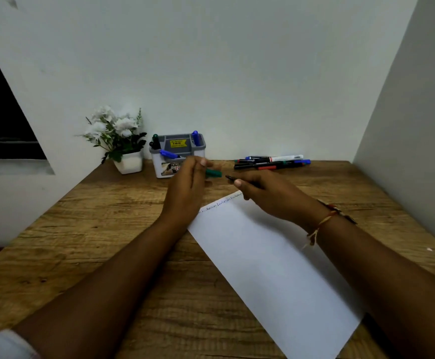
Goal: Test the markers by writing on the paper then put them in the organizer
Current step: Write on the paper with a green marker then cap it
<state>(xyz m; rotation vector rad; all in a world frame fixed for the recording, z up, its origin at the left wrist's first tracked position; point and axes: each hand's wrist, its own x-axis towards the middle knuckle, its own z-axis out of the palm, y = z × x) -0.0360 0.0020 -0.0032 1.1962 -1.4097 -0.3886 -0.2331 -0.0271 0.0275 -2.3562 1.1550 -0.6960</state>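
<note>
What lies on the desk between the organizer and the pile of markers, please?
In the head view, the left hand, its grip on a green cap, sits between the organizer and the markers; behind it, bare desk.

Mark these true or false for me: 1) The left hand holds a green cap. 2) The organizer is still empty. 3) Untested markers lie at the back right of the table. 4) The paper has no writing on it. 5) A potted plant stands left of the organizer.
1) True. The left hand holds the green cap, apart from the marker in the right hand.
2) False. The organizer already holds several markers, blue and dark ones.
3) True. A pile of markers lies there by the wall.
4) False. The paper shows a line of writing along its far edge.
5) True. The potted plant stands left of it.
</note>
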